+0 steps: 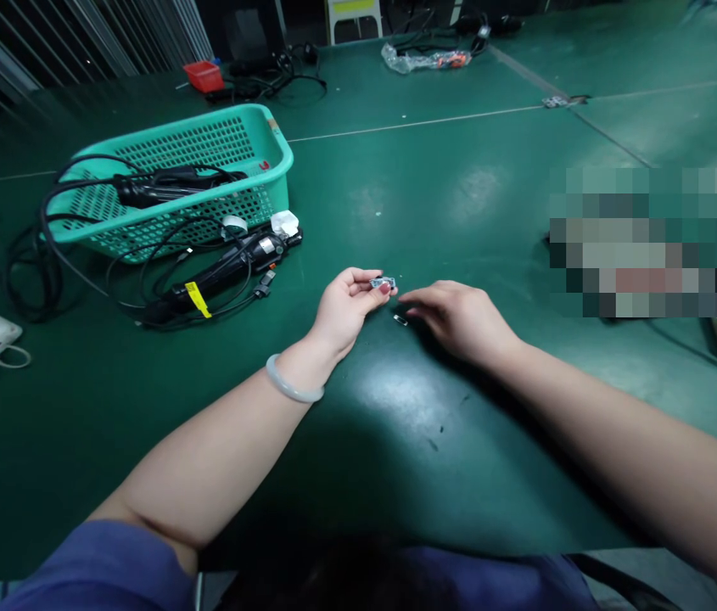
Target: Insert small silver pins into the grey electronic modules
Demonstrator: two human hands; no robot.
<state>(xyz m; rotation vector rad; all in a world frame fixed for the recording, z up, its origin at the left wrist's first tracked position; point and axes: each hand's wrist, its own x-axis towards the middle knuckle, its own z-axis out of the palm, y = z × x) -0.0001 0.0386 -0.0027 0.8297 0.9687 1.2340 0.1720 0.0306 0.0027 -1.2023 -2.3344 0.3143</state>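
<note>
My left hand [349, 310] is closed in a pinch on a small shiny metal piece [383, 283], held just above the green table [358, 475]. The piece is too small for me to tell its exact kind. My right hand [460, 318] is close by on the right, fingers bent toward the left fingertips, a slight gap between them and nothing visible in it. Another small metal piece [400, 320] lies on the table just beside the right fingertips. A pale bangle [294, 382] circles my left wrist.
A turquoise plastic basket [278, 157] holds black corded tools, and a black corded power tool [224, 271] with a yellow tag lies before it. A red container [204, 76] and a clear plastic bag [418, 59] are farther back. Blurred-out items [641, 255] lie right.
</note>
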